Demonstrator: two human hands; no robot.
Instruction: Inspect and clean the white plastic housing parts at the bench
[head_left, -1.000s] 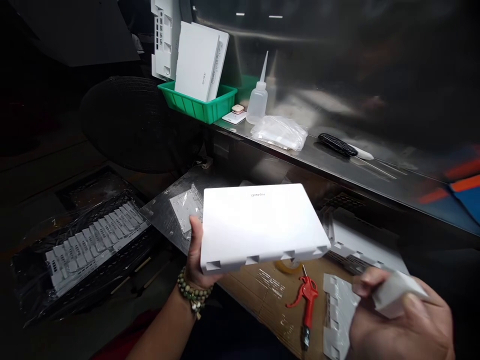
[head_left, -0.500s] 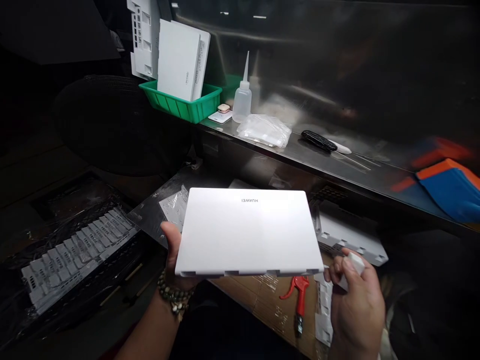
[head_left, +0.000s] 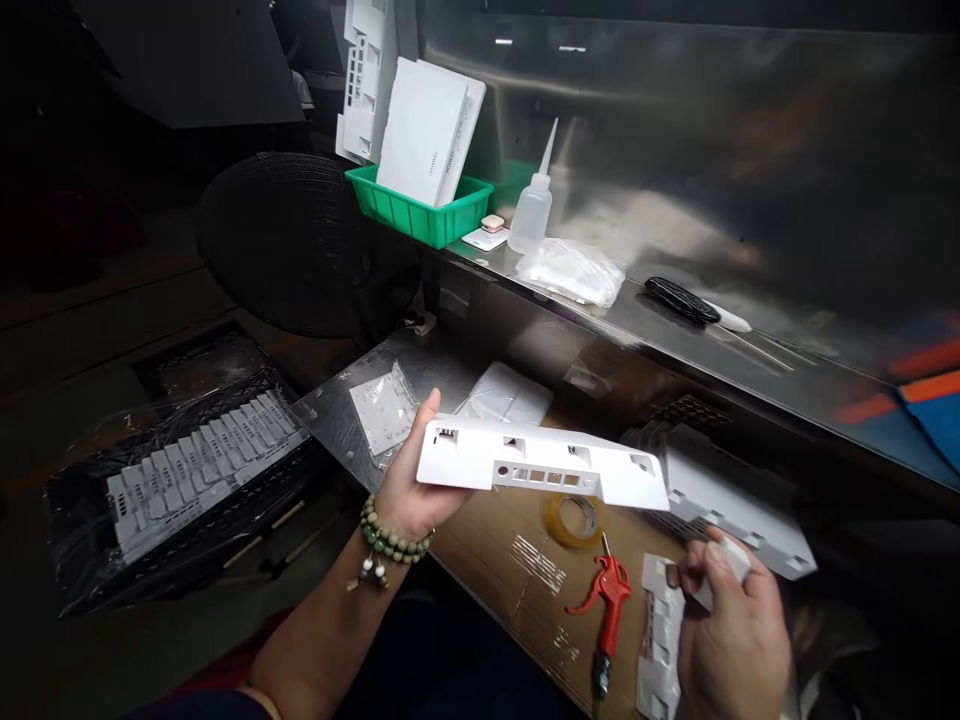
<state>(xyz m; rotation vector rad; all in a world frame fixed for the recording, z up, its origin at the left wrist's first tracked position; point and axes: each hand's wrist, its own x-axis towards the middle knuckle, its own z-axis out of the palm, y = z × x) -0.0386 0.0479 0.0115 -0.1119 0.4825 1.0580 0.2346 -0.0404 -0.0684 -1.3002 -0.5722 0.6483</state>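
Observation:
My left hand (head_left: 412, 490) grips a white plastic router housing (head_left: 544, 465) by its left end, thumb on top. The edge with a row of port cutouts and several notches faces me. My right hand (head_left: 739, 610) is closed on a small white cloth (head_left: 727, 570), which shows between thumb and fingers; I cannot tell its exact kind. Just left of that hand lies a plastic-wrapped white housing (head_left: 660, 640). A red air blow gun (head_left: 609, 600) rests on the cardboard (head_left: 517, 590) below the held housing, beside a roll of yellow tape (head_left: 571, 520).
More white housings (head_left: 735, 490) stand under the metal shelf (head_left: 622, 320) at right. On the shelf are a green basket (head_left: 420, 215) holding housings, a squeeze bottle (head_left: 531, 215) and a corded tool (head_left: 690, 305). Wrapped housings (head_left: 202, 470) fill a crate at left; a fan (head_left: 277, 240) stands behind.
The housing has tilted from showing its flat, printed face to showing its port edge. My right hand stays beside it, still closed on the cloth. The camera view has shifted left.

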